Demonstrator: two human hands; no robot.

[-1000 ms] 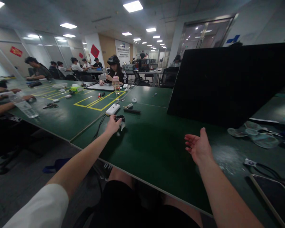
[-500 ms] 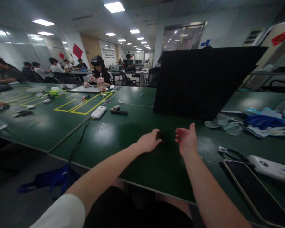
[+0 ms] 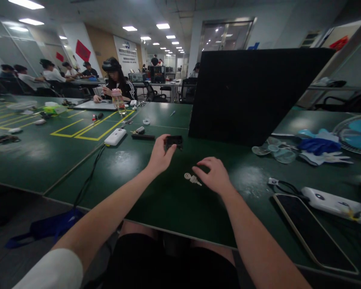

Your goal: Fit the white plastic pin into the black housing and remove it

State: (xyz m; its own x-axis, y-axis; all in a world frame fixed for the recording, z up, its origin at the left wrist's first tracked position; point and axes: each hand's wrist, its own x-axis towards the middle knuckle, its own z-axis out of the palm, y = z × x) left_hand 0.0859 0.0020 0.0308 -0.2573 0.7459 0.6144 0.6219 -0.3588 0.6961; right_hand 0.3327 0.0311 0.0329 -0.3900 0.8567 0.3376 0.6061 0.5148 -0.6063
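My left hand (image 3: pixel 160 155) grips a small black box-like part (image 3: pixel 175 141) between thumb and fingers, just above the table. Its exact kind does not show. Beneath my right hand's fingertips and to their left lie a few small pale plastic pieces (image 3: pixel 193 179), one round like a gear or ring. My right hand (image 3: pixel 215 174) hovers beside them, thumb and fingers curved but apart, with nothing visible between them. A long black bar (image 3: pixel 143 137) rests on the green table (image 3: pixel 168 204), left of the held part.
A large black panel (image 3: pixel 246 96) stands upright behind my hands. At right are a phone (image 3: pixel 314 230), a white power bank (image 3: pixel 337 204), blue and white gloves (image 3: pixel 321 146) and a fan (image 3: pixel 356 132). Another white device (image 3: pixel 115 137) with a cable lies left. Across the table sits a person (image 3: pixel 118 82).
My left hand has lifted the black part and moved it left and away from me. Pale pieces now show on the table. My right hand has turned palm-down and moved left toward them.
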